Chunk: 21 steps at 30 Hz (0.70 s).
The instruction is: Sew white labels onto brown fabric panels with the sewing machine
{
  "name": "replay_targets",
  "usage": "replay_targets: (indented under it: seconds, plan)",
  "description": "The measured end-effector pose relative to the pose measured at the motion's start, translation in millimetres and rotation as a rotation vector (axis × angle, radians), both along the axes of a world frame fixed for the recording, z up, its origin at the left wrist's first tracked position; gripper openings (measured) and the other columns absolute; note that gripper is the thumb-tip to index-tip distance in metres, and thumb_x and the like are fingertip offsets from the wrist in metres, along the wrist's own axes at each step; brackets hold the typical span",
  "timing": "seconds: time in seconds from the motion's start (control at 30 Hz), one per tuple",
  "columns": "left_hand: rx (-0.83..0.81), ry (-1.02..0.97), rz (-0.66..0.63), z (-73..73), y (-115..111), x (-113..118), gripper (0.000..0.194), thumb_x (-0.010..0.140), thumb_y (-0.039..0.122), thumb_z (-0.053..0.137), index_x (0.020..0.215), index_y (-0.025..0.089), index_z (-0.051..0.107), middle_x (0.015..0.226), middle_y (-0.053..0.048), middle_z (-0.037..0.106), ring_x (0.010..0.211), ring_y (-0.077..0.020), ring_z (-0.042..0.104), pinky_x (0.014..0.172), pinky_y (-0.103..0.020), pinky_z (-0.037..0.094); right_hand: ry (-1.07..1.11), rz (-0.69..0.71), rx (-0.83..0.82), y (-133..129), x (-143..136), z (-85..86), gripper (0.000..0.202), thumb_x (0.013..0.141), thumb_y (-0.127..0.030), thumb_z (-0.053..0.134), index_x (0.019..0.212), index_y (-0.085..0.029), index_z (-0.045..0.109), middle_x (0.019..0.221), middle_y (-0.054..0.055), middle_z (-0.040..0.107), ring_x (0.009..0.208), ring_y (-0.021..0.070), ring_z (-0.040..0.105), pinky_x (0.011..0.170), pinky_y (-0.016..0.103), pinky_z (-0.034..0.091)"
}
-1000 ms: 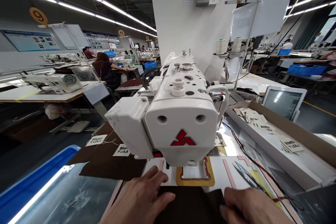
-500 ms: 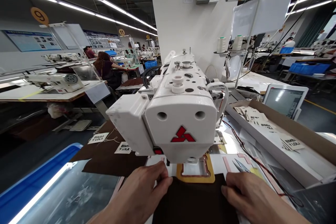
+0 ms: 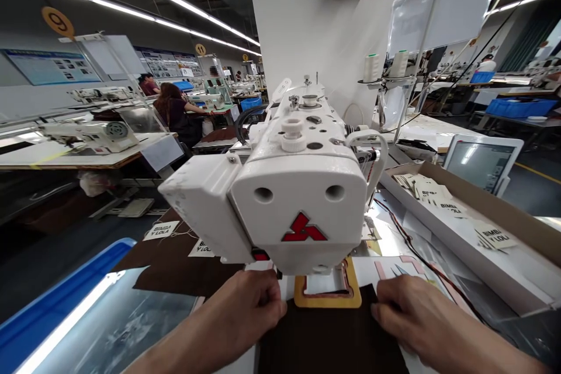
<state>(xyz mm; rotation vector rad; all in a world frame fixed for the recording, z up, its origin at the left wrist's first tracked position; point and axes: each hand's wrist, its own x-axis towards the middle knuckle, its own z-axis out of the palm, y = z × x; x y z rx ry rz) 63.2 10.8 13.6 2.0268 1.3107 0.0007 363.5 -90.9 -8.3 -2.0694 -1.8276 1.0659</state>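
Note:
A dark brown fabric piece (image 3: 326, 333) lies flat in front of the white sewing machine (image 3: 298, 187). At its upper left corner my left hand (image 3: 249, 307) is closed, thumb and fingers pinching the edge. My right hand (image 3: 407, 307) pinches the upper right edge, fingers curled. Between the hands, a yellow rectangular frame (image 3: 353, 292) sits under the machine head, and the fabric's far edge reaches its front side. The needle area is hidden behind the head. Scissors (image 3: 398, 269) show partly behind my right hand.
More brown fabric (image 3: 175, 272) with white printed labels (image 3: 161, 230) lies at the left. A blue bin (image 3: 56, 304) stands below it. On the right are a cardboard box (image 3: 464, 234) of labels, a tablet-like screen (image 3: 477, 163) and a red cord (image 3: 409, 239).
The view has shifted slightly, with the machine appearing a little nearer. Both hands keep their pinch on the fabric, which has barely moved against the yellow frame.

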Motion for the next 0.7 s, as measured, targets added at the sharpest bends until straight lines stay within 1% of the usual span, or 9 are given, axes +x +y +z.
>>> replay_targets:
  seconds: [0.17, 0.3, 0.4, 0.5, 0.53, 0.57, 0.63, 0.67, 0.7]
  plan:
    - [0.062, -0.029, -0.064, -5.6, 17.5, 4.5, 0.022, 0.09, 0.036, 0.05, 0.083, 0.02, 0.063, 0.074, 0.001, 0.061, 0.065, -0.0163, 0.058, 0.053, -0.022, 0.039, -0.018, -0.043, -0.004, 6.3, 1.2, 2.7, 0.025, 0.09, -0.023, 0.048, 0.065, -0.022, 0.046, 0.056, -0.003, 0.055, 0.05, 0.0111, 0.048, 0.051, 0.027, 0.026]
    - [0.172, -0.033, -0.088, -7.8, 23.9, 9.3, 0.019, 0.091, 0.034, 0.053, 0.083, 0.022, 0.065, 0.077, -0.001, 0.066, 0.074, -0.0194, 0.064, 0.059, -0.022, 0.048, -0.107, -0.031, 0.07, 17.2, 3.3, -1.0, 0.029, 0.092, -0.023, 0.045, 0.063, -0.022, 0.047, 0.051, -0.002, 0.057, 0.05, 0.0126, 0.053, 0.052, 0.027, 0.028]
    - [0.323, -0.021, -0.066, -12.3, 17.8, 7.8, 0.021, 0.094, 0.03, 0.051, 0.082, 0.022, 0.067, 0.08, -0.004, 0.07, 0.079, -0.0231, 0.069, 0.069, -0.028, 0.054, -0.281, -0.043, 0.193, 22.8, 7.4, -10.5, 0.032, 0.096, -0.03, 0.047, 0.065, -0.023, 0.05, 0.056, 0.001, 0.062, 0.053, 0.0159, 0.058, 0.054, 0.03, 0.031]
    - [0.469, -0.007, -0.053, -20.8, -1.2, -4.3, 0.028, 0.1, 0.03, 0.046, 0.087, 0.022, 0.069, 0.084, -0.007, 0.073, 0.078, -0.0269, 0.072, 0.073, -0.034, 0.057, -0.454, -0.082, 0.373, 9.6, 12.8, -22.0, 0.029, 0.101, -0.039, 0.046, 0.083, -0.023, 0.063, 0.07, 0.005, 0.071, 0.061, 0.0229, 0.067, 0.054, 0.033, 0.038]
    - [0.539, -0.027, -0.093, -23.7, -9.1, -9.9, 0.028, 0.103, 0.032, 0.044, 0.097, 0.024, 0.07, 0.097, -0.006, 0.076, 0.088, -0.0267, 0.073, 0.08, -0.035, 0.058, -0.493, -0.04, 0.482, 1.1, 14.7, -25.7, 0.026, 0.102, -0.038, 0.046, 0.094, -0.024, 0.067, 0.078, 0.006, 0.075, 0.067, 0.0249, 0.071, 0.057, 0.034, 0.043]
    - [0.668, -0.066, -0.203, -26.3, -16.7, -15.5, 0.028, 0.105, 0.031, 0.044, 0.105, 0.026, 0.071, 0.11, -0.005, 0.076, 0.1, -0.0253, 0.073, 0.088, -0.034, 0.058, -0.513, 0.046, 0.62, -8.1, 16.6, -29.0, 0.023, 0.102, -0.036, 0.048, 0.105, -0.025, 0.068, 0.09, 0.006, 0.078, 0.077, 0.026, 0.074, 0.063, 0.035, 0.05]
    - [0.882, -0.073, -0.448, -29.3, -27.6, -23.8, 0.025, 0.105, 0.041, 0.053, 0.119, 0.029, 0.07, 0.129, -0.002, 0.072, 0.116, -0.0233, 0.07, 0.1, -0.03, 0.055, -0.505, 0.306, 0.911, -24.0, 19.2, -34.2, 0.022, 0.101, -0.034, 0.057, 0.119, -0.029, 0.069, 0.112, 0.004, 0.078, 0.096, 0.0252, 0.075, 0.078, 0.034, 0.057]
    - [0.953, -0.046, -0.556, -29.6, -29.8, -25.7, 0.032, 0.104, 0.048, 0.056, 0.126, 0.028, 0.068, 0.136, -0.001, 0.069, 0.121, -0.0235, 0.068, 0.102, -0.028, 0.055, -0.498, 0.432, 1.007, -28.7, 19.6, -35.9, 0.025, 0.099, -0.036, 0.062, 0.123, -0.03, 0.068, 0.121, 0.002, 0.077, 0.103, 0.0246, 0.074, 0.083, 0.033, 0.058]
    - [0.987, -0.004, -0.625, -29.2, -29.4, -25.9, 0.042, 0.102, 0.055, 0.059, 0.132, 0.027, 0.066, 0.14, -0.002, 0.066, 0.124, -0.0248, 0.066, 0.103, -0.029, 0.055, -0.503, 0.518, 1.067, -30.7, 19.2, -36.8, 0.029, 0.097, -0.039, 0.066, 0.125, -0.03, 0.069, 0.126, 0.001, 0.075, 0.107, 0.0248, 0.074, 0.085, 0.033, 0.059]
